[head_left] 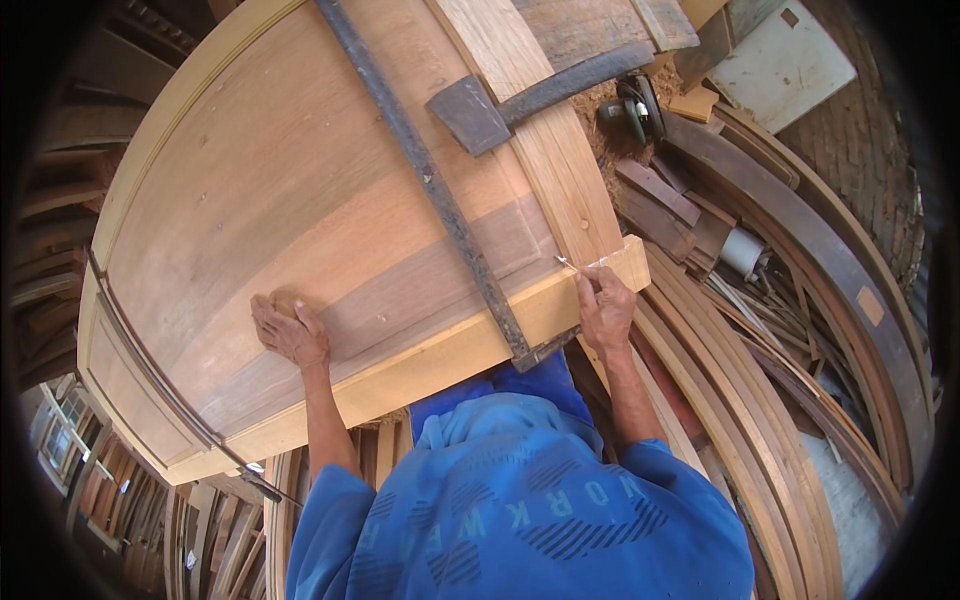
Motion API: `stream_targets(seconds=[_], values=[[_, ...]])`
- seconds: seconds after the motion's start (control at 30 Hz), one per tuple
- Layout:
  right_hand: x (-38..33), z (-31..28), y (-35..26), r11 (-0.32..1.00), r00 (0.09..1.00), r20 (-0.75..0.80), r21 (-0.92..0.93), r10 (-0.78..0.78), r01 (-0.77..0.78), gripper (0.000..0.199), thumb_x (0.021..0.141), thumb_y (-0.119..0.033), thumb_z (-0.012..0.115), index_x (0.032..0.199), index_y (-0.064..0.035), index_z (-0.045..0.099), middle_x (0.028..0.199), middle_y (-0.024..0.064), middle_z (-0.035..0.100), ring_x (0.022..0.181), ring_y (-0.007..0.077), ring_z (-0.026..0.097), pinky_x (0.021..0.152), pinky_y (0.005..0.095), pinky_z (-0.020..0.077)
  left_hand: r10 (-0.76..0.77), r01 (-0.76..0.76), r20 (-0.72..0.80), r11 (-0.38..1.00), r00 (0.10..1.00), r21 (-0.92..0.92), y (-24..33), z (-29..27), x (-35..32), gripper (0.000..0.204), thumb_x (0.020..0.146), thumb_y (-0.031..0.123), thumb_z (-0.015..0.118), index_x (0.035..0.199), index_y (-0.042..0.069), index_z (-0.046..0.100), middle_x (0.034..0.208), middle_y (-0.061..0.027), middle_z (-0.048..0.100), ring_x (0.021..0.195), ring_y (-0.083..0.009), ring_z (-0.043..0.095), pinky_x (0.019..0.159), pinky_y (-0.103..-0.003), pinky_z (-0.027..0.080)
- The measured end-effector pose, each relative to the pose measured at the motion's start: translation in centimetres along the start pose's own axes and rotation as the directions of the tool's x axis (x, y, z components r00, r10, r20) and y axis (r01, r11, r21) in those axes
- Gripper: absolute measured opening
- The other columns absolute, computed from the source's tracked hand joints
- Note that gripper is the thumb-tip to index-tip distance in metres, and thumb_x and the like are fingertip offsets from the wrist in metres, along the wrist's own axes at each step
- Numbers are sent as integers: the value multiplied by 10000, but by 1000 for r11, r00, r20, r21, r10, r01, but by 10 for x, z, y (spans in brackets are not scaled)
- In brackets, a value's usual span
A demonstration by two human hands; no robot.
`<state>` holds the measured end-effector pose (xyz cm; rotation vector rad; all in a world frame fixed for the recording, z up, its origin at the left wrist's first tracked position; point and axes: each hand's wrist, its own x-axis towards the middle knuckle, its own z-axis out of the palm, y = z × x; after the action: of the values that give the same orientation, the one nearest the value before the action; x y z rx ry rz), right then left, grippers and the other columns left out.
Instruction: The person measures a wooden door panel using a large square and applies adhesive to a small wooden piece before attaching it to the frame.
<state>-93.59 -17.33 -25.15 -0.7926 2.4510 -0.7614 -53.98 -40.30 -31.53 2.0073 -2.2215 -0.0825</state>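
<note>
A large wooden door panel (pixel 350 190) lies before me, framed in lighter wood. My left hand (pixel 291 332) rests on its face, thumb apart from the fingers; the surface under the palm is hidden. At the near right corner my right hand (pixel 604 305) pinches a thin stick (pixel 567 263) with a pale tip, close to the joint between the upright board (pixel 560 170) and the near rail (pixel 440 362). A whitish streak shows on the rail's end there. A dark metal bar clamp (pixel 430 180) crosses the panel, its jaw at the rail's near edge.
A hatchet-like tool (pixel 480 112) with a dark head lies over the upright board. Beyond it stands a dark green power tool (pixel 634 112) among shavings. Long boards (pixel 740 400) and offcuts are piled at right. A second clamp (pixel 160 370) spans the panel's left end.
</note>
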Motion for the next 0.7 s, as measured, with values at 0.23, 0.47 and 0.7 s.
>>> stream_targets(seconds=[0.23, 0.47, 0.7], values=[[-2, 6, 9, 998, 997, -58, 46, 51, -49, 120, 870, -96, 677, 943, -5, 698, 782, 166, 681, 715, 295, 681, 675, 378, 529, 434, -356, 150, 857, 889, -372, 132, -17, -32, 399, 839, 264, 630, 1198, 91, 629, 1466, -238, 390, 1349, -407, 336, 1102, -549, 221], [-1, 12, 1, 994, 997, -66, 105, 37, -30, 92, 857, -74, 687, 927, -14, 691, 799, 151, 679, 728, 307, 659, 682, 389, 523, 719, -461, 327, 662, 613, -592, 269, -15, -90, 448, 751, 197, 701, 1197, 179, 664, 1524, -248, 320, 1345, -437, 292, 1076, -574, 237], [3, 3, 2, 993, 993, -52, -55, -106, 103, 75, 832, -59, 693, 902, -37, 676, 812, 148, 667, 779, 343, 617, 706, 438, 491, 732, -531, 331, 668, 595, -522, 286, -12, -92, 526, 756, 201, 705, 1277, 205, 629, 1527, -248, 312, 1354, -419, 278, 1085, -559, 225]])
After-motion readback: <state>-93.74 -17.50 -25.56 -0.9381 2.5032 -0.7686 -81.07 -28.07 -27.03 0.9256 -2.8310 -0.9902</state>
